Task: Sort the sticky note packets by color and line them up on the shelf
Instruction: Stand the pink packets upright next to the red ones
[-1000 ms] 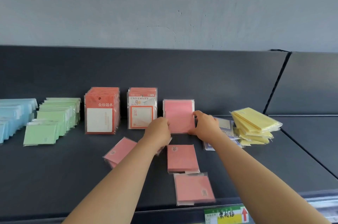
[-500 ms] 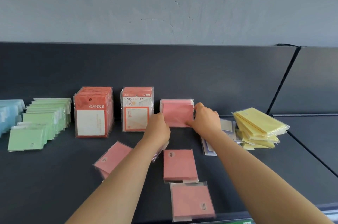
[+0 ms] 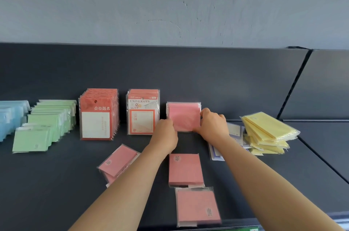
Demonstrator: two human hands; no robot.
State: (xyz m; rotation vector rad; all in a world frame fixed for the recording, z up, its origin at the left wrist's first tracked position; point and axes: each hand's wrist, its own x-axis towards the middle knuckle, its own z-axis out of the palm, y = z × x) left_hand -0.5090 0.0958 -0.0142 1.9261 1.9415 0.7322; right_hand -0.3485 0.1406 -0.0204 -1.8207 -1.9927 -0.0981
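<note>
The left grip and right grip are clamped on either side of the upright pink stack, which stands between them at the back of the shelf. Just left of the grips stand red packs. To their right lies a yellow pile. Nearer the person, loose pink packets lie flat.

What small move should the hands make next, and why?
Probably free the left hand and pick up the nearest flat pink packet. The left hand and right hand grip the standing pink stack, which looks upright beside the University packets, while that packet and two other flat pink packets lie in front, unsorted.
</note>
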